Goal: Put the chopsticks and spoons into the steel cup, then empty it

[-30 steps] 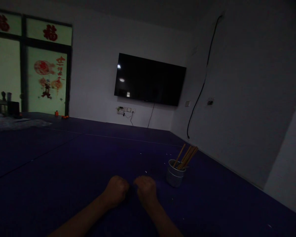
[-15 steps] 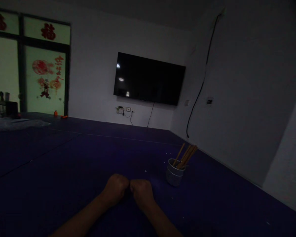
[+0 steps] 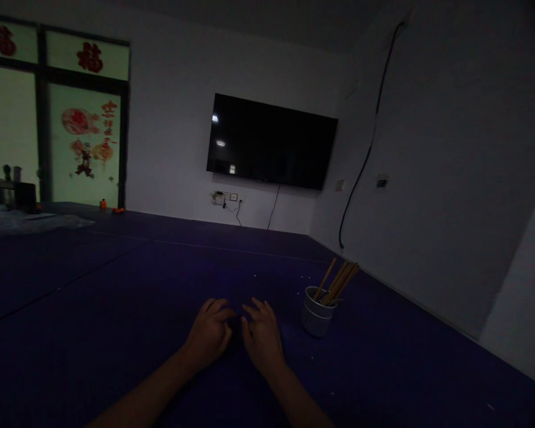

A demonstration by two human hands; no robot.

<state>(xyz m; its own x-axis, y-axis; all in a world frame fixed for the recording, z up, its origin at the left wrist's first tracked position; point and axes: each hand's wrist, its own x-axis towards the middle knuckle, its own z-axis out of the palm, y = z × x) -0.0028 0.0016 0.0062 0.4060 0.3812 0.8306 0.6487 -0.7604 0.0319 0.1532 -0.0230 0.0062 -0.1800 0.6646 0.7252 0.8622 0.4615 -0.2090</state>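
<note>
My left hand (image 3: 209, 333) is low over the dark blue-purple table (image 3: 116, 345), its fingers loosely bent and apart with nothing in them. Just to its right, separated by a small gap, my right hand (image 3: 262, 336) has its fingers spread and pointing forward, also holding nothing. Whether the palms touch the tabletop I cannot tell in the dim light. To the right of my right hand stands a grey cup (image 3: 315, 316), upright, with several chopstick-like wooden sticks (image 3: 337, 284) leaning out of it.
Small white scraps (image 3: 312, 358) dot the table. At the far left lie clear plastic sheeting (image 3: 66, 222) and small orange objects (image 3: 103, 204). A television (image 3: 271, 142) hangs on the far wall, and a black cable (image 3: 361, 169) runs down the right wall.
Both hands were closed in fists, knuckles nearly touching. Now their fingers have opened out and a slightly wider gap lies between them. The cup of sticks stays in place.
</note>
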